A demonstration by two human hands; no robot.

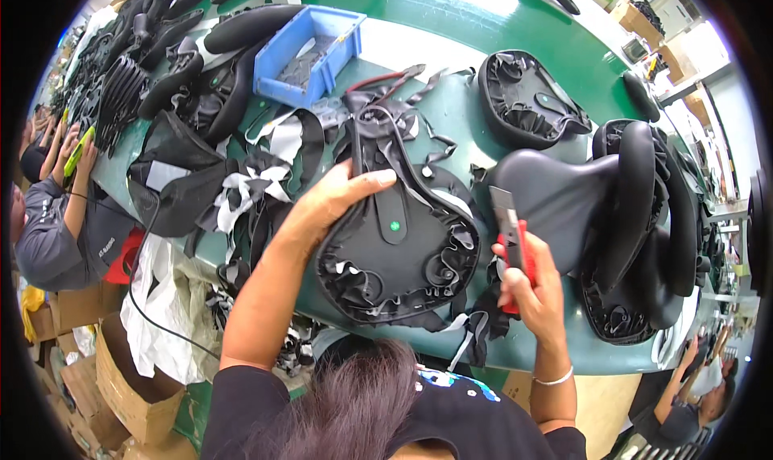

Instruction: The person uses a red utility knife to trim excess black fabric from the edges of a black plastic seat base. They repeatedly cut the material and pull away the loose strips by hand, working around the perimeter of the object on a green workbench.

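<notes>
A black bicycle saddle (378,242) lies upside down in front of me, its wide end toward me and its gathered cover edge bunched around the rim. A green dot marks the strip along its middle. My left hand (334,198) grips its left side, with the thumb across the narrower part. In my right hand (533,279), to the right of the saddle, is a red utility knife (515,254), blade pointing up and away from me. The blade is apart from the saddle. Black and white fabric scraps (254,190) lie left of the saddle.
A blue bin (354,29) with dark pieces stands at the back. Another upturned saddle (531,97) lies at the far right, and several stacked saddles (636,210) fill the right side. Pliers with red handles (378,81) lie beyond my saddle. A co-worker (64,226) is at the left.
</notes>
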